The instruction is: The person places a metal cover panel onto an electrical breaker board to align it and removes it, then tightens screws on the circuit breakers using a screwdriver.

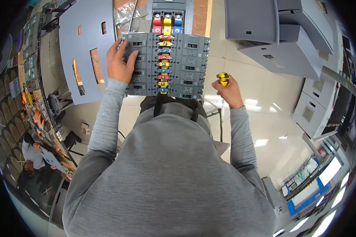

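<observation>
Two columns of dark grey circuit breakers (189, 57) form a panel in front of my body. Between them runs a row of red, yellow and blue busbar pieces (163, 64) with screws. Larger red, yellow and blue busbars (167, 24) lead up to a main breaker (168, 5) at the top. My left hand (121, 65) lies on the left breakers, fingers and thumb apart, holding nothing. Out to the right of the panel, my right hand (230, 93) is closed around the yellow-and-black handle of what looks like a screwdriver (224, 77); its tip cannot be made out.
A grey sheet panel with cut-outs (87, 35) stands at the left. Clear plastic bags (124, 15) lie beyond the breakers. Grey cabinet parts (253, 19) stand at the upper right. Along the left runs a cluttered workbench (39, 106), with another person (31, 152) at its lower end.
</observation>
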A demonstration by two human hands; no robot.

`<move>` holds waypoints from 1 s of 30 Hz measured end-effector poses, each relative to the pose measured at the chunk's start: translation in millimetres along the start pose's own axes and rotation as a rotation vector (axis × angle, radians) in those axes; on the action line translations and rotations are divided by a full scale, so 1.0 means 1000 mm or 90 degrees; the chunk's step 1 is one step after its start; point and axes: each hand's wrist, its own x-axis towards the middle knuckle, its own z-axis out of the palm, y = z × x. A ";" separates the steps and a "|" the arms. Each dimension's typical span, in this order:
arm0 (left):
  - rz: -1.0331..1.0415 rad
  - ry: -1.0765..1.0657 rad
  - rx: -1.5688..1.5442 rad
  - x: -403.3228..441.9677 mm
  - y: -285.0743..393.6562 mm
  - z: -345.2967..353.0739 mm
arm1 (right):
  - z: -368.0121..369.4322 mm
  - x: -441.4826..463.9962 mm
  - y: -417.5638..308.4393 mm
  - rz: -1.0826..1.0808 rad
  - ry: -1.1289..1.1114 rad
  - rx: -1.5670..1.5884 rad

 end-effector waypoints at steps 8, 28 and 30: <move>0.028 0.026 0.007 -0.016 0.035 0.001 | 0.010 0.015 0.007 0.022 -0.073 -0.014; -0.124 -0.177 -0.140 -0.031 0.102 0.065 | 0.025 0.032 -0.008 -0.023 -0.039 -0.025; -0.130 -0.173 -0.149 -0.030 0.102 0.065 | 0.026 0.033 -0.005 -0.021 -0.034 0.007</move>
